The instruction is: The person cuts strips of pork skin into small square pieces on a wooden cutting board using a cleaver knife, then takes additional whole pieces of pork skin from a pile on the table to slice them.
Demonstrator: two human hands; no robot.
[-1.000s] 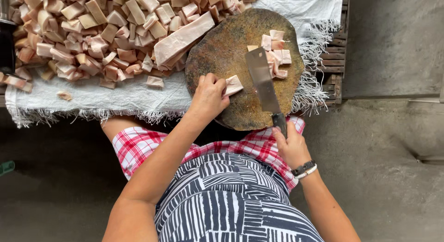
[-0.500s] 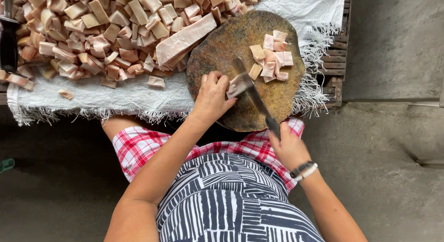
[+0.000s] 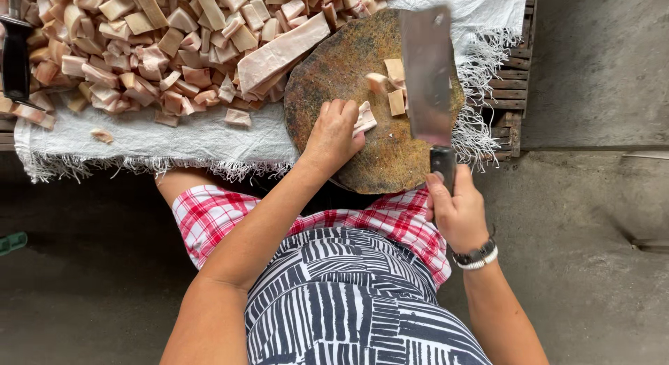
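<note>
The left hand [image 3: 333, 133] pins a pale meat strip [image 3: 364, 118] under its fingertips on the round chopping block [image 3: 348, 65], frame centre. The right hand [image 3: 456, 213], lower right, clenches the cleaver [image 3: 426, 72] handle; blade raised just right of the strip.

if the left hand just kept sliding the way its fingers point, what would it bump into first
Probably the small pale meat strip already at the fingertips of the left hand. Beyond it on the round chopping block lie a few cut cubes, then the raised cleaver, though its height above the block is unclear.
</note>
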